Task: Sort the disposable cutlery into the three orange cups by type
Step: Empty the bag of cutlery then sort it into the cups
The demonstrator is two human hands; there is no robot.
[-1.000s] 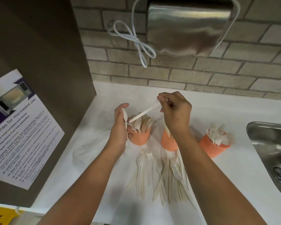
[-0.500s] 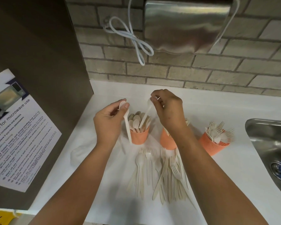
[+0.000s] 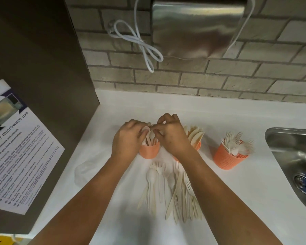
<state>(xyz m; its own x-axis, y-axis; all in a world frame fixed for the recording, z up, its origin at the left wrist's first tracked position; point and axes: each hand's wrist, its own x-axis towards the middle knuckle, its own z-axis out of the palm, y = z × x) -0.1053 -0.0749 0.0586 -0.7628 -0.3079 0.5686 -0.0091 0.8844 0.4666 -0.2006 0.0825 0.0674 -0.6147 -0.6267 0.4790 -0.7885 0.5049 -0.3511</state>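
"What does the spoon [image 3: 146, 129] in the fingers [image 3: 138, 128] look like?"
"Matt cream plastic, like the cutlery [image 3: 177, 191] below them. The cup [image 3: 226, 160] to their right is orange plastic with a woven texture."
"And the counter [image 3: 237, 200]?"
"Smooth white, with a faint sheen. Far right, the sink [image 3: 279, 135] is shiny brushed metal. Beyond the fingers, the wall [image 3: 219, 80] is rough, matt brick."

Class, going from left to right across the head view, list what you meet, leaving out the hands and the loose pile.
microwave notice → clear plastic bag → cup of spoons → cup of knives → cup of forks → sink
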